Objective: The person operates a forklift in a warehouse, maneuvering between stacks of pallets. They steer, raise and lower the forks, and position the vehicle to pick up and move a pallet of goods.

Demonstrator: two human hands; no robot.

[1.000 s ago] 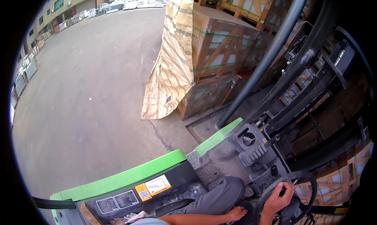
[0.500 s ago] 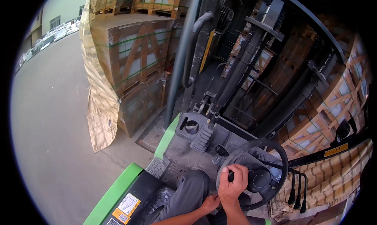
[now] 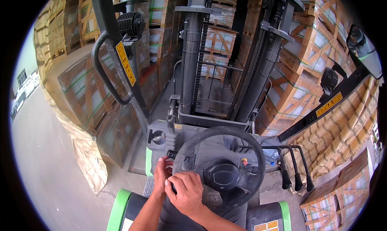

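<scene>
I sit at the controls of a forklift with a black steering wheel (image 3: 263, 162) in front of me. My right hand (image 3: 187, 192) crosses to the wheel's left side and is closed around a dark steering knob (image 3: 174, 187), mostly covered by the fingers. Just left of it is my left hand (image 3: 160, 176), its fingers raised and loosely bent beside a small black-knobbed lever (image 3: 172, 154). Whether they touch the lever I cannot tell. Part of the left hand is hidden behind the right. A taller lever with a ribbed boot (image 3: 172, 141) stands beyond.
The mast (image 3: 191, 61) rises ahead between stacks of wooden crates (image 3: 94, 89) (image 3: 300, 85). Three bent control levers (image 3: 297, 170) stand on the right. A striped tan cover (image 3: 82, 158) hangs over the left stack. A mirror (image 3: 365, 49) is at the far right.
My view has turned, so the mast and wheel now lie straight ahead. My left hand has risen from beside my lap to the small lever. The right hand keeps its hold on the knob.
</scene>
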